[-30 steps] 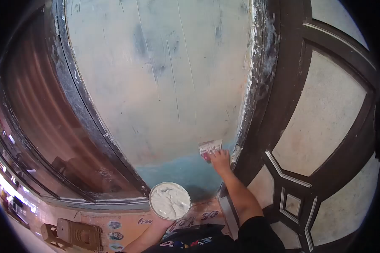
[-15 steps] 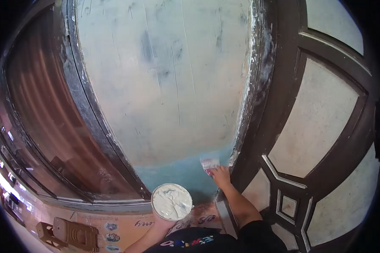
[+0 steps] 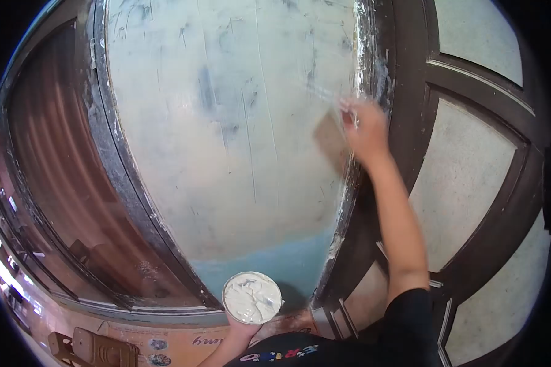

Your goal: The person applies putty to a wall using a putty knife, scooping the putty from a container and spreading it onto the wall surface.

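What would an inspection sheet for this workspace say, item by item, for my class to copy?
Surface: wall panel, pale above and blue along the bottom, marked with vertical lines and grey-blue smudges.
Job's things: tub of white paste; scraper, blurred.
Clutter: brown plastic furniture, lower left.
Grips: left grip holds the tub; right grip, near the panel's right edge, holds the scraper.
Cables: nothing seen.
Surroundings: brown curtain at left; brown-framed door with pale panels at right.

The paste is creamy white, the wall panel mottled cream above blue, the door dark brown with off-white insets.
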